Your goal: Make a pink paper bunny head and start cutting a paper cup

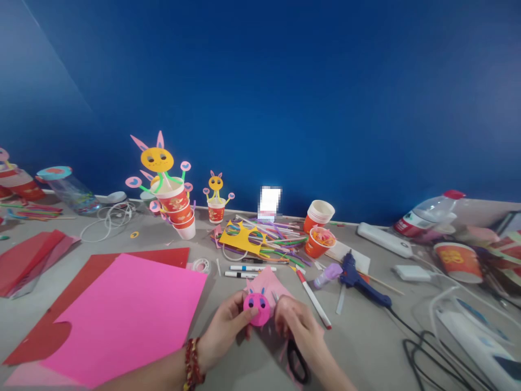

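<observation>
My left hand (228,320) pinches a round pink paper rabbit face (260,316) by its left side, thumb on the front. The face has pink ears with blue centres and dark-pupilled eyes. Just right of it, my right hand (297,320) is closed, and a thin greyish tip shows beyond its fingers; what it holds is mostly hidden. Black-handled scissors (298,363) show below the right hand, next to pink paper scraps. A light pink paper sheet (273,282) lies behind the face. A red-and-white marker (314,300) lies right of my right hand.
Large bright pink paper (134,315) covers the left of the table. Paper-cup rabbit figures (173,201) stand behind. Mid-table are cut yellow paper (243,237), pipe cleaners (285,234) and cups (319,214). A corded blue glue gun (362,282) and a bottle (427,214) are right.
</observation>
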A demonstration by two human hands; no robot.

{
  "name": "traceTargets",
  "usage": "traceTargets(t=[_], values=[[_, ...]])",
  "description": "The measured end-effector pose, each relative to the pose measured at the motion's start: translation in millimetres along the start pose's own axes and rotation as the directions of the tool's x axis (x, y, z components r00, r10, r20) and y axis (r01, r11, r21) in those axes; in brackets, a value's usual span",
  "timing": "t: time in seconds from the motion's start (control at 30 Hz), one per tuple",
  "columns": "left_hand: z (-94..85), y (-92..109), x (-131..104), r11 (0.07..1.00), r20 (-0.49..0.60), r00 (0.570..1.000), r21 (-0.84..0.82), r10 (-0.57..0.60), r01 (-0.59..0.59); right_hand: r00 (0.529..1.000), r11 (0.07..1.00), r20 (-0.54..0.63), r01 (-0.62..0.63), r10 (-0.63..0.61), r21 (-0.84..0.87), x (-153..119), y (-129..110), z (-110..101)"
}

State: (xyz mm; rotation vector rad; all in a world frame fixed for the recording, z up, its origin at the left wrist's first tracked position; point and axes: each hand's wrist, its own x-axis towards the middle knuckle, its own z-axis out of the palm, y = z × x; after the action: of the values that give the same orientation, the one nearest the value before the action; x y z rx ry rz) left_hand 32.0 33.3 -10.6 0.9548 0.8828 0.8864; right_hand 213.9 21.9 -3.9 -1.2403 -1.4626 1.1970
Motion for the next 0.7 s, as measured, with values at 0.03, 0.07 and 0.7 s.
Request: traceTargets(t=[0.03, 0.07, 0.7], values=[[-0.3, -0.2, 0.1, 1.000, 0.001, 1.000, -0.001, 0.002, -0.002, 0.999, 0.999, 0.036, 0.010, -0.008, -0.044, -1.1, -1.8, 0.7], [-0.5, -0.5, 0.3, 1.000, 0.000, 1.000, -0.001, 0.004, -0.004, 0.998, 0.997, 0.058, 0.018, -0.014, -0.081, -2.1, -3.0, 1.5], [-5.0, -6.8, -1.9, 0.999, 0.039, 0.999, -0.053, 0.006, -0.004, 0.995, 0.986, 0.052, -0.095, 0.089, 0.134, -0.4, -4.0, 5.4]])
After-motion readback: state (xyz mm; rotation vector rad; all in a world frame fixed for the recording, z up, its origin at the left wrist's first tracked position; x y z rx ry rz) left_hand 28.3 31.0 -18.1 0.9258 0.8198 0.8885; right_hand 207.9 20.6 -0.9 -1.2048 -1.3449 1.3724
